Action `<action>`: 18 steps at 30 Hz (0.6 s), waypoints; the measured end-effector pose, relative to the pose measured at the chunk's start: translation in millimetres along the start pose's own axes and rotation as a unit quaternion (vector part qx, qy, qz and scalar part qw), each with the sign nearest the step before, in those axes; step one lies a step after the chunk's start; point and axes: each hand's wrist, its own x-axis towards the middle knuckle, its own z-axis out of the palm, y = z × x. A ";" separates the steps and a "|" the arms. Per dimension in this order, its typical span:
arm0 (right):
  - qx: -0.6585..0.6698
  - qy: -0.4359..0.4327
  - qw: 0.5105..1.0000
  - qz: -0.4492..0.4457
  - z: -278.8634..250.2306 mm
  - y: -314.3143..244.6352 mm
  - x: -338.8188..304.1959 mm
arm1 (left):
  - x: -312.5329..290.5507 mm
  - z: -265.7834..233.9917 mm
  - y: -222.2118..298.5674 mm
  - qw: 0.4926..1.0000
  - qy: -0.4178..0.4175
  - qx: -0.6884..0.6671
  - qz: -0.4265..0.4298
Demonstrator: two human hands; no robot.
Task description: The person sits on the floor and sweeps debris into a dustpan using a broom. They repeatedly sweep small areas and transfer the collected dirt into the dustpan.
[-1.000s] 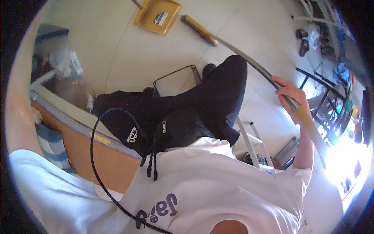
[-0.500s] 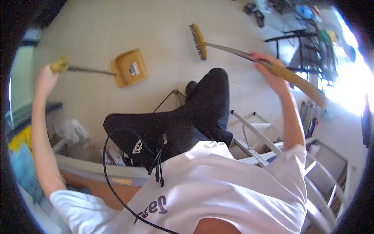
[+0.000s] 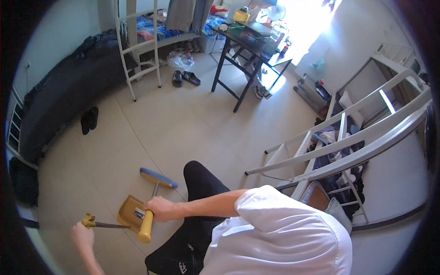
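Note:
My left hand (image 3: 83, 236), at the lower left, is closed round the top of a long-handled dustpan (image 3: 128, 207). Its yellow pan, with a small label inside, rests on the floor to the right of that hand. My right hand (image 3: 160, 208) grips the thick yellow handle of a broom (image 3: 158, 177), reaching across the front of my body. The broom's head, with blue-grey bristles showing, lies at floor level just beyond the pan. Part of the pan is hidden behind my right hand and the broom handle.
A white ladder (image 3: 298, 158) of a bunk bed rises at the right. Black slippers (image 3: 89, 120) lie at the left, beside a dark-covered bed (image 3: 78, 75). Farther off stand a black table (image 3: 243, 39), more footwear (image 3: 185, 78) and another person (image 3: 256, 7) behind the table.
My view has swung up and right toward the beds and table. My right hand has brought the broom across to the left, close to the dustpan. Both hands keep their holds.

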 end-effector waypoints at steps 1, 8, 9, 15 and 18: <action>0.017 -0.002 1.000 0.009 8.6 -1.9 4.3 | -0.4 0.8 4.1 1.000 -0.001 -0.001 -0.002; 0.144 0.045 0.989 -0.001 27.4 -22.1 9.5 | -8.0 2.3 3.6 1.000 0.021 0.016 0.000; 0.163 0.047 0.985 -0.019 32.6 -12.2 14.5 | -7.9 6.1 0.2 1.000 0.017 0.006 -0.009; 0.280 0.059 0.958 -0.025 -13.3 40.6 8.0 | -17.5 21.5 -26.0 0.998 -0.003 -0.032 -0.048; 0.271 0.092 0.957 0.045 -79.1 45.1 -10.4 | -19.4 37.6 -40.9 0.997 -0.010 -0.049 -0.051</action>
